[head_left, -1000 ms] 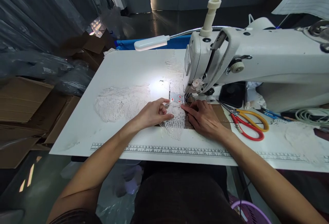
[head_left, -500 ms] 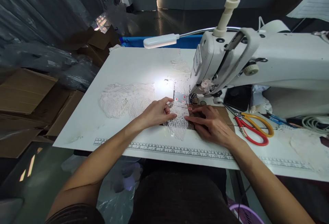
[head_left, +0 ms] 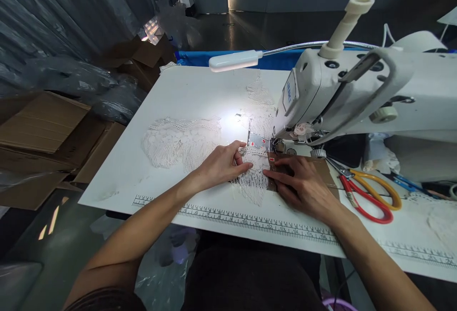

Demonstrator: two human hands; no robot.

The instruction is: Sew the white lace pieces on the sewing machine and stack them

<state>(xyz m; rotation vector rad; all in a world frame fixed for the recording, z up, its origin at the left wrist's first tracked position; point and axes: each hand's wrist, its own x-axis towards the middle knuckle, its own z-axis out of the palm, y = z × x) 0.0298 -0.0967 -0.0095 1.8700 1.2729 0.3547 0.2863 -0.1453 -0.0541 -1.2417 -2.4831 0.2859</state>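
Note:
A strip of white fringed lace (head_left: 254, 178) lies beneath the sewing machine's (head_left: 303, 106) needle area, its fringe toward me. My left hand (head_left: 223, 164) rests at its left edge, index finger and thumb stretched apart on the lace, the other fingers curled under. My right hand (head_left: 307, 185) lies at the right edge with its fingers extended flat over a brown strip (head_left: 323, 170), fingertips touching the lace. A metal plate with red marks (head_left: 257, 141) sits just beyond the lace trim, left of the presser foot. The needle tip is too small to make out.
More white lace (head_left: 171, 142) spreads over the left of the white table (head_left: 117, 178). Scissors with red and yellow handles (head_left: 371, 197) lie right of my right hand. A lamp (head_left: 233, 61) hangs above. A printed ruler (head_left: 250, 223) runs along the front edge. Cardboard boxes (head_left: 39, 125) stand left.
The view has shifted, so the machine and scissors appear farther right and larger. Both hands stay in nearly the same place on the lace.

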